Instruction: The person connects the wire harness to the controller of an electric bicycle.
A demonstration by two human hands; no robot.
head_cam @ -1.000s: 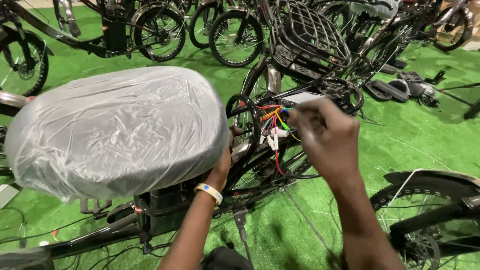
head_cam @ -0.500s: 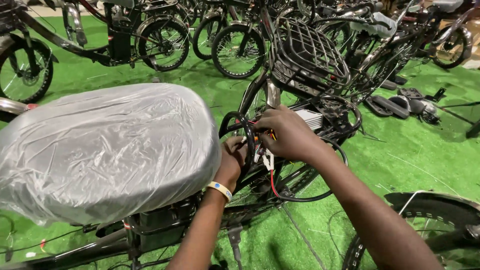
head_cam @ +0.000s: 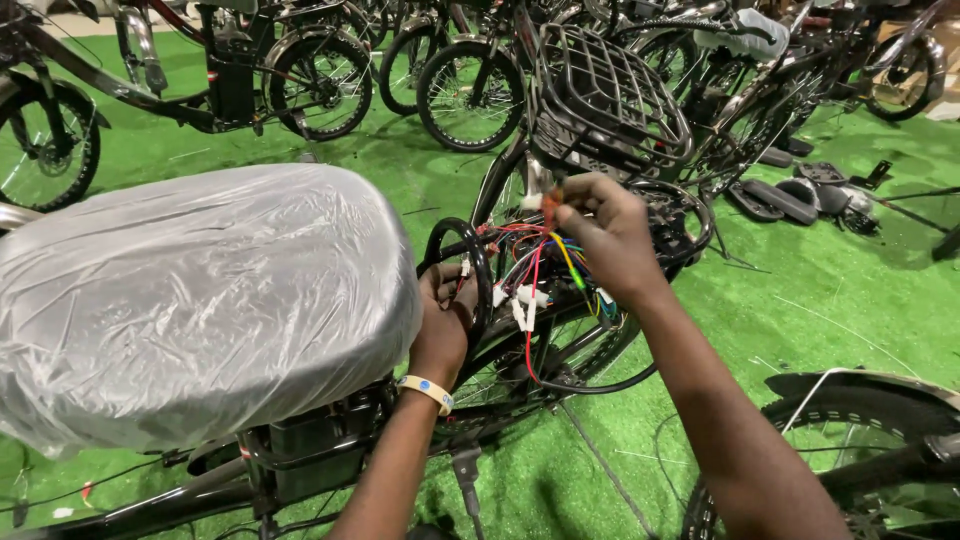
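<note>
Head view looks down on a bike frame with a loose wire bundle hanging out just right of the plastic-wrapped seat. One small orange-tipped connector is pinched between the fingertips of the right hand, fingers closed on it, lifted up and to the right of the seat's front edge. The rest of the wires (red, yellow, green, blue, some white plugs) trail downward from those fingers, so the long axis runs pretty much top to bottom. The left hand is tucked right against the seat's edge, lower down, fingers curled around a black cable loop. The white plugs sit between the two hands, a bit nearer the left one. A black wire basket is seen beyond the seat, past the right hand.
</note>
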